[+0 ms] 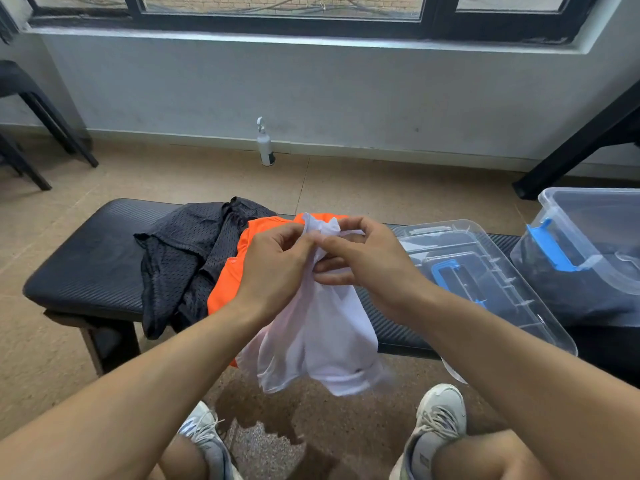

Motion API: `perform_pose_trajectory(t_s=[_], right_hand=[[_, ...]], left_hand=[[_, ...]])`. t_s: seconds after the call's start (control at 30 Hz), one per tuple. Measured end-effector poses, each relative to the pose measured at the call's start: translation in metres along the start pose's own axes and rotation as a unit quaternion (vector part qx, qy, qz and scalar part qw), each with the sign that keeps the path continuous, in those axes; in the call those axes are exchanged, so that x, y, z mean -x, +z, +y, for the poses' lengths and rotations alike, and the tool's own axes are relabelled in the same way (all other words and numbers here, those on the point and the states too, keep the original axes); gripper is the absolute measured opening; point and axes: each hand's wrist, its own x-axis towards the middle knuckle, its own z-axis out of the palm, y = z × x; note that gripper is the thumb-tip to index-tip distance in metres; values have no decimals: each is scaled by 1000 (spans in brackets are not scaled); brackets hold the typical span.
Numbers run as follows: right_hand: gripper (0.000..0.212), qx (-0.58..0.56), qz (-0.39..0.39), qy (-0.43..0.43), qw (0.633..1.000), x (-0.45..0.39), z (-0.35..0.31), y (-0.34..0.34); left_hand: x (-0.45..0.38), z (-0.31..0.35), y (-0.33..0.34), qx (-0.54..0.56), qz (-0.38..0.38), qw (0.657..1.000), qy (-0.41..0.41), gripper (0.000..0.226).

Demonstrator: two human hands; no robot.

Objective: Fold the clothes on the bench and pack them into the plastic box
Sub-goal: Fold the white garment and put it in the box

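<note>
Both hands hold a white mesh garment up in front of the black padded bench. My left hand and my right hand pinch its top edge close together, and the cloth hangs down past the bench's front edge. Behind it, an orange garment lies on the bench, and a crumpled black mesh garment lies to its left. At the right end stands the clear plastic box with blue latches, with dark cloth inside it.
The box's clear lid lies flat on the bench between the clothes and the box. A white pump bottle stands on the floor by the wall. Black chair legs are at far left, a black table leg at far right.
</note>
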Motion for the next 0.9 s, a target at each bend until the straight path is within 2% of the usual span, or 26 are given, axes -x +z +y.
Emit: perform_pose_trajectory(t_s=[0.07, 0.17, 0.23, 0.33, 0.4, 0.47, 0.53, 0.63, 0.73, 0.8, 0.87, 0.9], right_hand=[[36, 6, -6, 7, 1000, 2, -2, 0], [29, 15, -28, 5, 999, 1, -3, -2], [31, 23, -36, 3, 999, -1, -3, -5], [35, 49, -71, -10, 996, -2, -4, -10], [33, 106, -77, -38, 991, -4, -3, -17], [28, 252, -44, -125, 959, -8, -1, -28], [35, 364, -25, -189, 911, -13, -5, -41], [55, 432, -78, -177, 881, -14, -17, -57], [41, 419, -158, -121, 886, -8, -22, -69], [33, 373, -197, -107, 900, 0, -27, -76], [22, 301, -197, -118, 925, 9, -37, -80], [29, 271, -187, -133, 935, 14, -45, -80]], left_hand=[[0, 2, 0, 17, 0, 1000, -9, 33], [-1, 1, -3, 42, -37, 998, -18, 40], [-2, -3, -5, 40, -48, 998, -21, 36], [-4, -5, -8, 45, -46, 998, -10, 13], [-4, -3, -8, 48, -51, 998, 5, 13], [-2, 2, -7, 61, -55, 997, 8, 14], [0, 5, -8, 76, -66, 995, 2, 17], [-2, 6, -12, 99, -122, 988, 4, 22], [-4, 11, -17, 174, -185, 967, -16, 24], [-6, 14, -20, 224, -197, 954, -33, 24], [-9, 17, -23, 255, -188, 948, -39, 24], [-10, 19, -25, 263, -187, 946, -40, 24]])
